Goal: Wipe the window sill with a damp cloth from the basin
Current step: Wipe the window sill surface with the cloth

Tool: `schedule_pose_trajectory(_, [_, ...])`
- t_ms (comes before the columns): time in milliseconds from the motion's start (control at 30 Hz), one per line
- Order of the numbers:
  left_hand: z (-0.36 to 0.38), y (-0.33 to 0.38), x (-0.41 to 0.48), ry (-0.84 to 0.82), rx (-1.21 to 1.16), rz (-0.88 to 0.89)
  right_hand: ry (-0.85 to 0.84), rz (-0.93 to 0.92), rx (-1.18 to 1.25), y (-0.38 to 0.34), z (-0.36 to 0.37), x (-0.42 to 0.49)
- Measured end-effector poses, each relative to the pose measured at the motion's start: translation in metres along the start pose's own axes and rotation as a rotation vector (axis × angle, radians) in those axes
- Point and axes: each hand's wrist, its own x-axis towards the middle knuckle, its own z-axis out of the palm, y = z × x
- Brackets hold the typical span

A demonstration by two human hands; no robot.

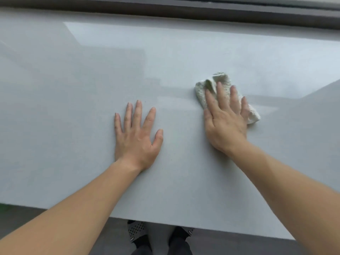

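A wide, glossy pale-grey window sill (73,107) fills most of the head view. A crumpled whitish cloth (223,80) lies on it right of centre. My right hand (224,122) presses flat on the cloth with straight fingers; the cloth sticks out beyond the fingertips and at the right of the hand. My left hand (137,135) rests flat on the bare sill, fingers spread, a short way left of the cloth. A faint wet streak runs across the sill level with the cloth. No basin is in view.
The dark window frame (165,11) runs along the far edge of the sill. The sill's near edge crosses the bottom of the view, with dark floor and my feet in patterned slippers (137,230) below it.
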Motion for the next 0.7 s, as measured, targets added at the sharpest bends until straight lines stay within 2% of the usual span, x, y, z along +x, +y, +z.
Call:
schedule_pose_trajectory(67, [-0.001, 0.001, 0.000, -0.002, -0.008, -0.002, -0.054, -0.269, -0.038, 0.000, 0.003, -0.015])
schedule_pose_trajectory(133, [-0.002, 0.001, -0.001, 0.003, -0.025, -0.002, -0.085, -0.413, -0.048, 0.024, -0.007, -0.002])
schedule_pose_trajectory(200, [-0.004, 0.001, -0.001, 0.017, -0.085, -0.008, -0.059, -0.337, -0.064, 0.053, -0.016, 0.035])
schedule_pose_trajectory(267, [-0.007, 0.005, 0.002, 0.052, -0.146, -0.015, -0.017, -0.134, -0.046, 0.066, -0.023, 0.073])
schedule_pose_trajectory(333, [-0.012, 0.014, 0.015, 0.091, -0.180, 0.002, 0.015, 0.055, 0.023, 0.050, -0.023, 0.095])
schedule_pose_trajectory(367, [-0.015, 0.020, 0.026, 0.103, -0.208, 0.008, 0.022, 0.090, 0.045, 0.035, -0.022, 0.096])
schedule_pose_trajectory(400, [-0.018, 0.027, 0.038, 0.108, -0.240, 0.009, 0.024, 0.057, 0.053, 0.022, -0.018, 0.092])
schedule_pose_trajectory(467, [-0.021, 0.041, 0.069, 0.109, -0.282, 0.010, 0.001, -0.164, 0.007, 0.012, -0.011, 0.073])
schedule_pose_trajectory(533, [-0.021, 0.055, 0.101, 0.093, -0.280, 0.021, -0.067, -0.341, -0.022, 0.028, -0.019, 0.074])
schedule_pose_trajectory(567, [-0.021, 0.062, 0.115, 0.067, -0.272, 0.021, -0.081, -0.357, -0.027, 0.041, -0.024, 0.088])
schedule_pose_trajectory(633, [-0.019, 0.075, 0.137, -0.001, -0.244, 0.007, -0.050, -0.236, -0.038, 0.061, -0.031, 0.126])
schedule_pose_trajectory(700, [-0.013, 0.085, 0.146, -0.024, -0.144, -0.007, -0.001, -0.024, 0.003, 0.067, -0.035, 0.160])
